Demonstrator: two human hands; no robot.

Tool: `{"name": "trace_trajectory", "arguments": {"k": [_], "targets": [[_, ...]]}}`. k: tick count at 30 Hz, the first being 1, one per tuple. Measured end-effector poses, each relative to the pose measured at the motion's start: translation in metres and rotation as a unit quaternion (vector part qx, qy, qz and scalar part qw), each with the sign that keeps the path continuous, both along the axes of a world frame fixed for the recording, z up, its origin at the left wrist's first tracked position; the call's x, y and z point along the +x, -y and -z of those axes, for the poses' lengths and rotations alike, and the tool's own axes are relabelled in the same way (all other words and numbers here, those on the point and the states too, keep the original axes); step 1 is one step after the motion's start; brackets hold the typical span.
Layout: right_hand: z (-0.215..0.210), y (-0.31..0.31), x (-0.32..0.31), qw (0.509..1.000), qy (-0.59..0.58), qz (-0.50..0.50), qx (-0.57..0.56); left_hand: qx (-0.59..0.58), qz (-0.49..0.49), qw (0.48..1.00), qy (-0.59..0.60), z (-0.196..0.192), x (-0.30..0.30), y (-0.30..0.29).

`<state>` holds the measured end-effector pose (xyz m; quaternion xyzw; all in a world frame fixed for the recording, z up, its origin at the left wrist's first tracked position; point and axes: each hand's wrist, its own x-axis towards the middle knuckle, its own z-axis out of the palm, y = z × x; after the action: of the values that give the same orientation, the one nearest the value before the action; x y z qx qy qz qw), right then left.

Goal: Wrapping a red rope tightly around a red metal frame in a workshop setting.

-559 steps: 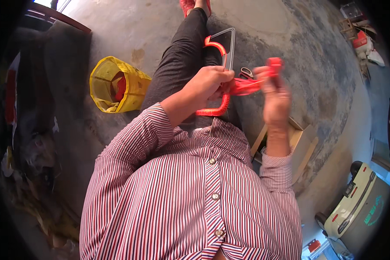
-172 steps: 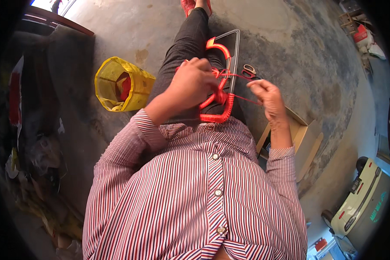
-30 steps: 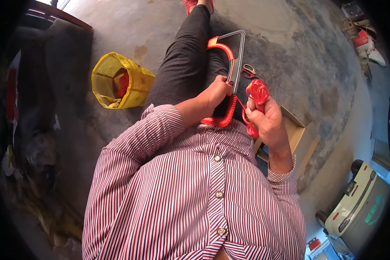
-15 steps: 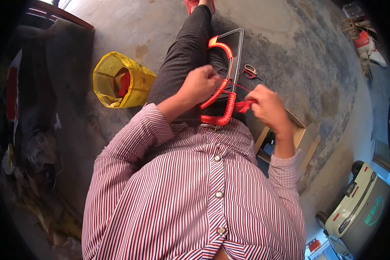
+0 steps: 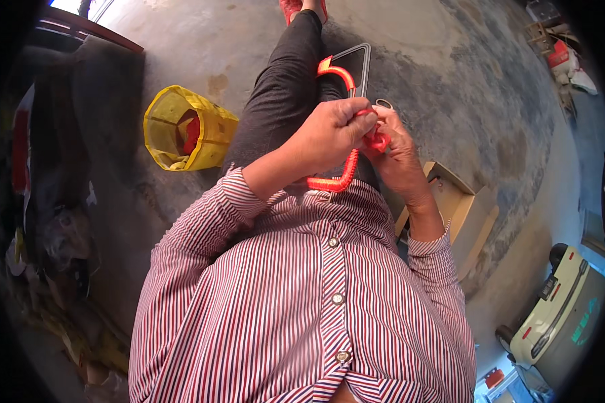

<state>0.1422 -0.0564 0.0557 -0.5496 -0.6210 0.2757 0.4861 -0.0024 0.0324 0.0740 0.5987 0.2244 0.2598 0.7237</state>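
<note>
A metal frame [image 5: 366,57] with rounded corners rests across my lap, its near side wrapped in red cord [image 5: 348,168]. My left hand [image 5: 326,138] grips the wrapped side of the frame from the left. My right hand [image 5: 396,151] meets it from the right and pinches a small bunch of loose red cord [image 5: 378,140] between its fingers. The two hands touch over the frame. A further red-wrapped stretch [image 5: 336,70] shows at the frame's far left corner. Scissors [image 5: 385,104] lie just beyond my right hand.
A yellow mesh basket [image 5: 185,131] holding something red stands on the concrete floor to my left. A cardboard box [image 5: 460,215] sits by my right side. A pale vehicle [image 5: 558,302] is parked at the lower right. Dark clutter lines the left edge.
My hands have come together over the frame. My right hand moved left with the loose cord, and my left hand closed tighter on the wrapped side.
</note>
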Motion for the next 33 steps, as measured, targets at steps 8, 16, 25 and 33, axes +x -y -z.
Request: {"name": "trace_trajectory", "arguments": {"k": [8, 16, 25, 33], "targets": [[-0.106, 0.069, 0.116, 0.83, -0.542, -0.029, 0.131, -0.095, 0.012, 0.974, -0.205, 0.049, 0.003, -0.018], [-0.164, 0.146, 0.091, 0.921, -0.378, -0.028, 0.087, -0.204, -0.155, 0.937, -0.238, 0.057, 0.024, -0.005], [-0.049, 0.164, 0.145, 0.83, -0.495, 0.256, -0.019, -0.067, -0.149, 0.967, -0.194, 0.074, 0.003, -0.006], [-0.004, 0.075, -0.013, 0.807, -0.566, 0.033, -0.165, 0.119, 0.123, 0.983, 0.066, -0.015, -0.002, 0.039]]}}
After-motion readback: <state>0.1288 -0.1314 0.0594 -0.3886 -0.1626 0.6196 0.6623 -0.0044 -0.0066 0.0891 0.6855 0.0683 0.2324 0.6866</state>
